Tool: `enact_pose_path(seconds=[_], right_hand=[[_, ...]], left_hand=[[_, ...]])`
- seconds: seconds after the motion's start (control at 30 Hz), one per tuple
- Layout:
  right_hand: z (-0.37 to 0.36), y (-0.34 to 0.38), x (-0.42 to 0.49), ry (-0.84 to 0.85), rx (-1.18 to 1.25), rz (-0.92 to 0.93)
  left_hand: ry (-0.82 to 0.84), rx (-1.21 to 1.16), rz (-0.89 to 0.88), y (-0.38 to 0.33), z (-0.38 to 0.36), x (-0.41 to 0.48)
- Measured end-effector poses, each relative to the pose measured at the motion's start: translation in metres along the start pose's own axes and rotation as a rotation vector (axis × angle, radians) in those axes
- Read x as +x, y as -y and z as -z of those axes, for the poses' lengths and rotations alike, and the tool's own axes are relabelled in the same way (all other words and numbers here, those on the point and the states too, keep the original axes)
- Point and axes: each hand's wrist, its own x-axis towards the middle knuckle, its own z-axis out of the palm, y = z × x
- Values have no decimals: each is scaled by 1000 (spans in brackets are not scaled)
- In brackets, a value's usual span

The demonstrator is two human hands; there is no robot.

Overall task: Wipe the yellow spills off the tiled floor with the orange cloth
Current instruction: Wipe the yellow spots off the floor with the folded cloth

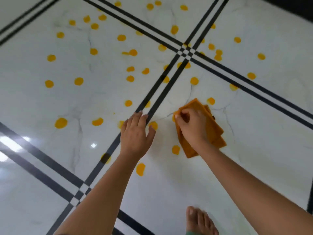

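Note:
A folded orange cloth (213,131) lies flat on the white marble-look tiled floor (254,150), right of centre. My right hand (192,125) rests on top of it, fingers curled on its left edge. My left hand (136,133) hovers or rests flat on the floor to the left of the cloth, fingers spread and holding nothing, beside a yellow spot (153,125). Many round yellow spills dot the tiles, such as a large one (61,122) at the left, one (210,101) just beyond the cloth and one (175,149) near my right wrist.
Double black stripes (162,92) cross the floor between tiles. My bare foot (200,221) stands at the bottom edge, right of centre. A dark edge (294,5) shows at the top right corner. Light glare (10,143) reflects on the left tiles.

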Motion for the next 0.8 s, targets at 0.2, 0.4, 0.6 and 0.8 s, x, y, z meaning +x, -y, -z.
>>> enact_pose_path(seconds=[0.2, 0.4, 0.6, 0.8], right_hand=[[-42, -30, 14, 55, -531, 8], [-65, -24, -31, 245, -658, 659], [-51, -16, 33, 134, -674, 408], [-58, -38, -28, 325, -737, 943]], left_hand=[[52, 76, 73, 42, -7, -8], [65, 102, 77, 57, -11, -30], [46, 127, 77, 64, -16, -30], [50, 149, 99, 75, -7, -42]])
